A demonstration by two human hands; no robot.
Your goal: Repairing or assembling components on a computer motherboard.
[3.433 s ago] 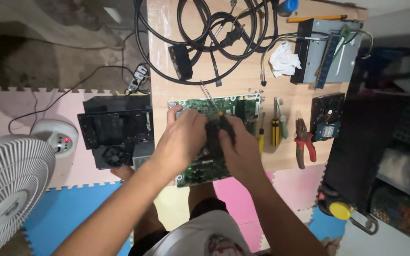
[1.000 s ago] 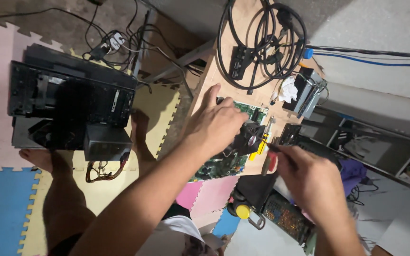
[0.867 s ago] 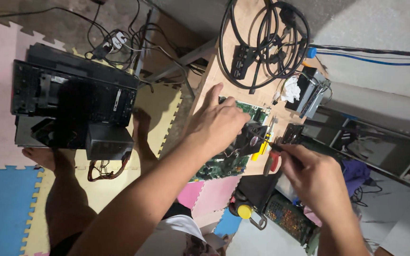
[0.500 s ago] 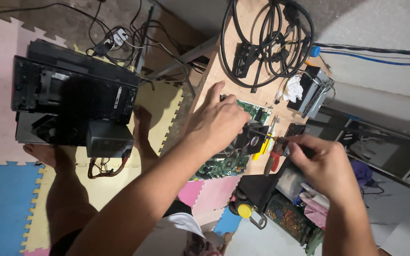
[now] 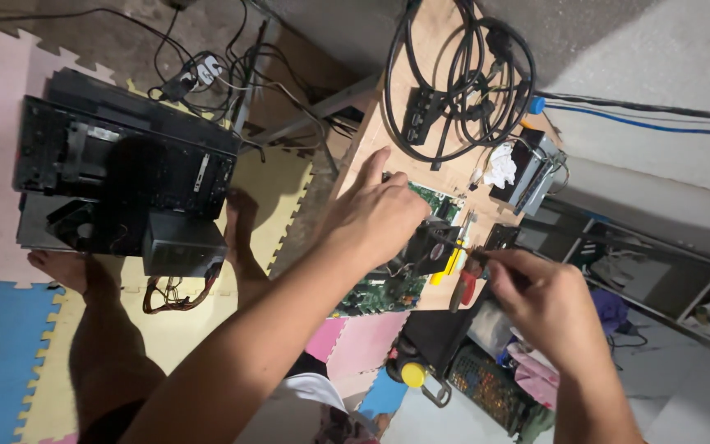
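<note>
My left hand [image 5: 375,218] lies on a green circuit board [image 5: 380,292] on a wooden board [image 5: 375,131]. Its fingers curl over a black cooler fan [image 5: 435,247] and its index finger points away. To the right, my right hand [image 5: 540,296] has its fingertips pinched on the head of red-handled pliers [image 5: 463,286]. A yellow-handled screwdriver [image 5: 454,261] lies between the fan and the pliers. A small black part [image 5: 501,237] sits just above my right fingers.
A coil of black cables [image 5: 462,82], a white crumpled cloth [image 5: 500,168] and a grey metal drive box [image 5: 540,168] lie at the board's far end. A black computer case [image 5: 125,189] stands on foam mats at the left. A power strip [image 5: 195,70] lies beyond it.
The view has swung so the board now sits at the upper right. My right hand left the fan, moved right and closed on the pliers. My left hand stayed on the fan.
</note>
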